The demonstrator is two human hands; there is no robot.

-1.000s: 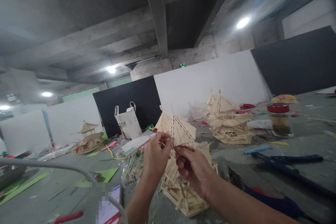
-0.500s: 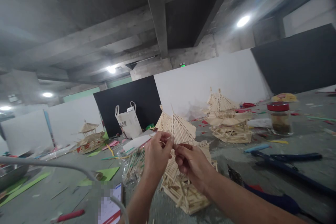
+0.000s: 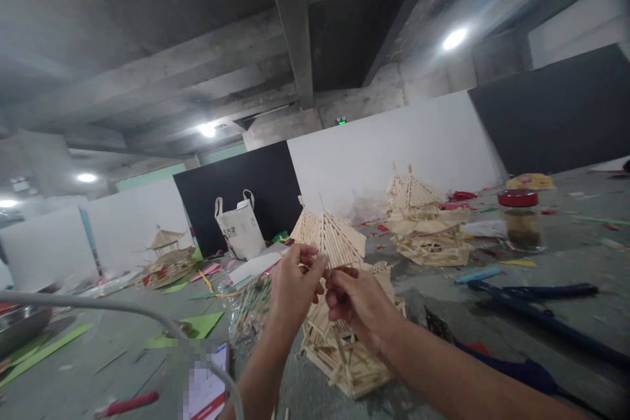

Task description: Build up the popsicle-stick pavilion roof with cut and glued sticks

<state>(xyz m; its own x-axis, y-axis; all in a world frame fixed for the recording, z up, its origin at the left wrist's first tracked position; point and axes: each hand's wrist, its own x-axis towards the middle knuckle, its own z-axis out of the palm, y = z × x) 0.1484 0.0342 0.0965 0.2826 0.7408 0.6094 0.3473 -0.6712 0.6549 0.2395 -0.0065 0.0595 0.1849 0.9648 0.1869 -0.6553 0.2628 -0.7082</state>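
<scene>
A pagoda model [image 3: 339,341] built of thin wooden sticks stands on the grey floor just in front of me. Its ribbed stick roof [image 3: 335,239] rises above my hands. My left hand [image 3: 294,290] is raised in front of the roof's lower edge, its fingertips pinched together. My right hand [image 3: 357,302] meets it from the right, also pinched, thumb and fingers touching the left fingertips. Whatever they pinch between them is too small to make out. Both hands hide the middle tier of the model.
A second stick pagoda [image 3: 423,226] stands farther right, a third [image 3: 167,256] far left. A bag of sticks [image 3: 249,312], a phone [image 3: 207,387], a white tote bag [image 3: 239,226], a red-lidded jar [image 3: 518,216], dark long-handled tools [image 3: 536,302] and coloured paper scraps lie around.
My hands have closed in on each other slightly, fingertips now touching at the roof's edge. The view has shifted a little; the model stays put.
</scene>
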